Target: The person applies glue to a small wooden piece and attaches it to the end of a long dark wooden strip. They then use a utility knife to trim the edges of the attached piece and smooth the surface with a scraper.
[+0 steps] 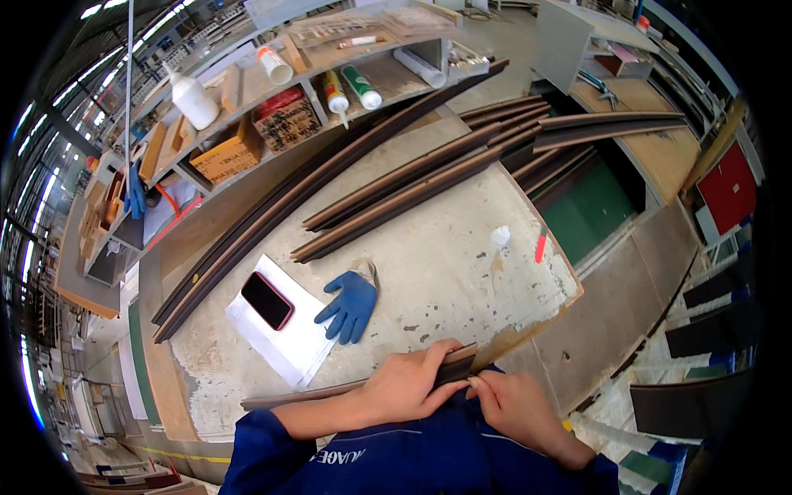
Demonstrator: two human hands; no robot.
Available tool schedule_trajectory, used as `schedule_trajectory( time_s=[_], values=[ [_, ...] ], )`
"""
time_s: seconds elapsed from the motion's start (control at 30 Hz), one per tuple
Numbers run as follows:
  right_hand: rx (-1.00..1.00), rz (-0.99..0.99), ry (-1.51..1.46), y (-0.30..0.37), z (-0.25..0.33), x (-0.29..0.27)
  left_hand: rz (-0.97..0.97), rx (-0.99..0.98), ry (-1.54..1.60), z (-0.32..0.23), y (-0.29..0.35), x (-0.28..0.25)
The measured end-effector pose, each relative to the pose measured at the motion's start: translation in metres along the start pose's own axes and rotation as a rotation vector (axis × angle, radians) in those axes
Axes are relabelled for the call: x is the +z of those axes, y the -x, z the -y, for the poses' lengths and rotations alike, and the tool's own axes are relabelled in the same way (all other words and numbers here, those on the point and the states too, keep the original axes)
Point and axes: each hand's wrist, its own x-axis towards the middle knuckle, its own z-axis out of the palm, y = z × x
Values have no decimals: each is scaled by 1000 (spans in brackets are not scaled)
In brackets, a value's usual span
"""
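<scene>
My left hand (406, 381) is wrapped round a brown profile strip (459, 356) close to its right end, with the thumb below and the fingers over the top. The strip lies along the table's near edge, in front of my body. At that same end my right hand (513, 406) is closed, thumb and forefinger pinched together; whatever is between them is too small or hidden to make out. Ahead of my left hand lies a blue coated work glove (353, 307), partly on white paper sheets (309, 356) that also carry a dark phone (266, 300).
Several long dark brown strips (396, 194) lie across the worktable (445, 289). A red marker-like object (540, 249) and a white lump (500, 237) sit to the right. A shelf at the back holds a white bottle (194, 101), sealant tubes (361, 87) and boxes (227, 157).
</scene>
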Motion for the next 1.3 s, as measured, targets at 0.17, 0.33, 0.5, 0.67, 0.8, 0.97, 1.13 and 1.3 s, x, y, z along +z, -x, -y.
schedule_trajectory(
  time_s=[0.17,0.33,0.5,0.67,0.8,0.97,1.13,1.3],
  values=[
    [-8,9,25,-1,4,-2,44,-24,11,1,0,-1],
    [-48,3,4,-3,0,1,28,-34,17,1,2,-1],
    [-81,-26,12,-3,-3,2,19,-24,23,0,-1,-2],
    [-84,-30,22,-5,-7,4,29,-11,3,-1,-3,-4],
    [-74,-38,-16,-5,-5,2,52,-39,24,-2,-4,-5],
    [-83,-40,-9,-6,-7,3,19,-6,28,3,-3,0],
    [-78,-43,-18,-5,-7,4,41,-16,39,3,-4,-1],
    [-62,-32,8,-4,-7,3,34,-3,42,5,-5,2]
  ],
)
